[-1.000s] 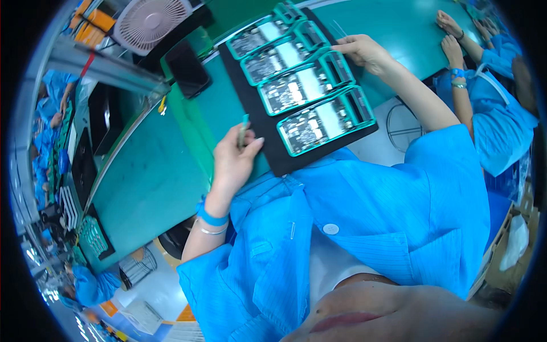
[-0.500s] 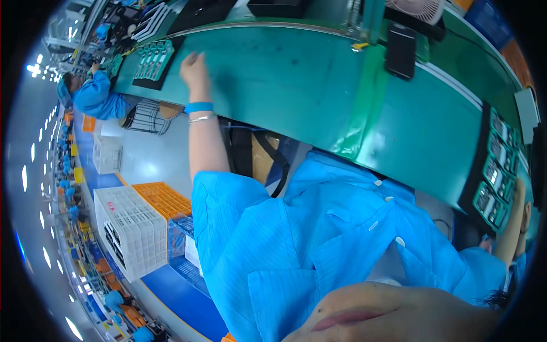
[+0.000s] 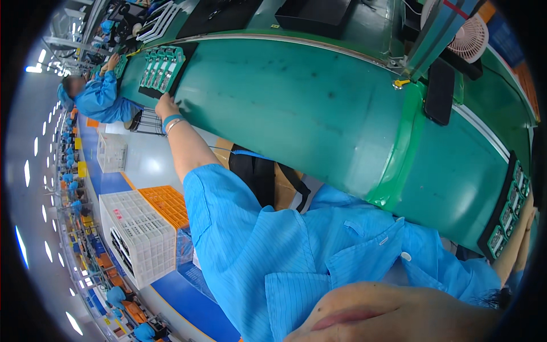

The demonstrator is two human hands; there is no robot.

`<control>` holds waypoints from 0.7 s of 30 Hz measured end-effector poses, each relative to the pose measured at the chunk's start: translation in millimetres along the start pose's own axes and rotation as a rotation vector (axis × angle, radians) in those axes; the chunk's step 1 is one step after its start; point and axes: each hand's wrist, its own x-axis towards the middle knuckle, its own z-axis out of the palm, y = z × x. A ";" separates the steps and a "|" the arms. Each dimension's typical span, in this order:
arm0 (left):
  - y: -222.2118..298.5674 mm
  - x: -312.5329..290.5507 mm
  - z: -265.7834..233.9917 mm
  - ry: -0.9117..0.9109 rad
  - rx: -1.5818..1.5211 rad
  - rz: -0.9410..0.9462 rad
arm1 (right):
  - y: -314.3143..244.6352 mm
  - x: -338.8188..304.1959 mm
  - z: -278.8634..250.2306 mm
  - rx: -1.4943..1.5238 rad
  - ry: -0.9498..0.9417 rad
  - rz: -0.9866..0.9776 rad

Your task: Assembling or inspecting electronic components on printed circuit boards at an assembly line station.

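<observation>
My left hand [image 3: 166,106] is stretched far out over the left part of the green work surface [image 3: 273,97], a blue band and a bracelet at its wrist. Its fingers are closed at the near edge of a black tray [image 3: 183,64] that carries several green circuit boards [image 3: 162,69]. At the far right, my right forearm [image 3: 517,242] runs along the outer side of a second black tray [image 3: 494,219] with green boards [image 3: 509,216] on it. The fingers of my right hand are hidden at the dark rim of the picture.
A dark phone-like slab [image 3: 439,94], a yellow valve handle [image 3: 401,84] and a small fan [image 3: 468,39] are at the back right. Green tape [image 3: 399,154] crosses the surface. A co-worker [image 3: 97,97] works at the far left. White [image 3: 139,239] and orange crates [image 3: 165,205] stand on the floor.
My left hand has moved left and toward me, from above the bare surface to the near edge of the left tray. The view has shifted, with the right tray nearer the rim.
</observation>
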 end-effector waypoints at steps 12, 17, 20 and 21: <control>48.6 30.9 -7.4 0.217 -1.293 -0.491 | -145.5 -79.0 57.1 1.367 0.426 -0.060; 51.8 1.8 -22.0 -0.032 -1.266 -0.604 | -309.0 -120.9 -6.2 1.329 0.108 -0.352; 91.7 -66.1 -36.8 -0.322 -1.217 -0.624 | -397.8 -155.9 -47.8 1.339 -0.192 -0.600; 74.4 -78.9 -57.5 -0.334 -1.206 -0.681 | -426.0 -159.2 -58.4 1.308 -0.278 -0.721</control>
